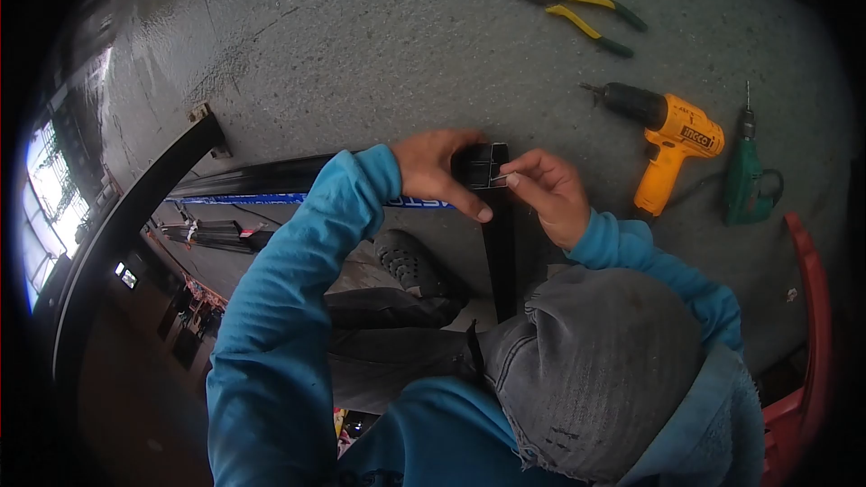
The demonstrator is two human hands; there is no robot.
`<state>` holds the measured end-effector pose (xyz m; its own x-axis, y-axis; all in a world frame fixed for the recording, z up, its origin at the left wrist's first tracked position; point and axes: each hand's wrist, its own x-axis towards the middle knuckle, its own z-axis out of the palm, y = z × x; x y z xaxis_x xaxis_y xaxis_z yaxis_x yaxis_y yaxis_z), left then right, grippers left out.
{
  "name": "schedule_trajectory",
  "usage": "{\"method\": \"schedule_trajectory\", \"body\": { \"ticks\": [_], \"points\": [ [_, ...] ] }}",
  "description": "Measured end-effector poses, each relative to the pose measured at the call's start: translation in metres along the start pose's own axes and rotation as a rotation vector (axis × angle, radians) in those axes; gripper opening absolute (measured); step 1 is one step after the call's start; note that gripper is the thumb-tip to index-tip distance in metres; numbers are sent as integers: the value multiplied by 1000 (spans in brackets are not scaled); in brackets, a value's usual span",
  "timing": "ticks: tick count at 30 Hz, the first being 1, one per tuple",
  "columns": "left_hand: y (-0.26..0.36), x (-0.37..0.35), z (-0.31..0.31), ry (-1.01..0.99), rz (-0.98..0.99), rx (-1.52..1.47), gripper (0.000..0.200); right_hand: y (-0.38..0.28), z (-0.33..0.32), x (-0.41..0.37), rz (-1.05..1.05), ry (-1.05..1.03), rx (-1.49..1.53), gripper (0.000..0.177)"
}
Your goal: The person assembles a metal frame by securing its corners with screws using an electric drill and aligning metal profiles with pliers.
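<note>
Pinching with thumb and forefinger, the right hand has its grip closed on a small pale clip at the top end of a black bar; what the clip is cannot be made out. The left hand sits just beside it. Its fingers curl over the end of a black rail and its thumb stretches down toward the bar, so that grip is closed too. The two hands nearly touch at the corner where bar and rail meet.

The bar's long axis runs from that corner straight back toward the person, ending near a knee in grey denim. The rail runs off to the left, roughly square to the bar, with a blue printed strip along its near edge. A dark shoe rests just below the rail, left of the bar.

Everything lies on a rough grey concrete floor. Beyond the hands, well apart from them, lie pliers with yellow and green handles. To the right are a yellow drill and a green drill side by side. A red plastic edge curves at far right. At left a long black frame slants across, with a bundle of dark profiles near it and bright daylight beyond.
</note>
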<state>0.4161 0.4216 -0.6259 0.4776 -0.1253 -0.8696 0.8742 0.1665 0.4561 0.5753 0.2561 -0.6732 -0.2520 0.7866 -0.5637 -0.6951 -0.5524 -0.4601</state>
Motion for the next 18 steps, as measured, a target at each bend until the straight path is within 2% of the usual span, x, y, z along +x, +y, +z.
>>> {"method": "schedule_trajectory", "body": {
  "ticks": [4,8,11,15,18],
  "points": [
    [-4,0,5,60,38,-32,79,-9,-3,-5,-6,-27,-51,13],
    [-5,0,4,37,45,15,81,-14,-5,-2,45,-62,-36,13],
    [-10,2,8,46,52,-99,83,-14,-6,0,91,-56,-7,13],
    [5,-3,-1,-30,-38,-59,86,-25,-6,0,148,-57,-152,12],
    [0,-8,1,-18,14,-56,89,-36,-4,1,124,-146,-232,13]
  ]
}}
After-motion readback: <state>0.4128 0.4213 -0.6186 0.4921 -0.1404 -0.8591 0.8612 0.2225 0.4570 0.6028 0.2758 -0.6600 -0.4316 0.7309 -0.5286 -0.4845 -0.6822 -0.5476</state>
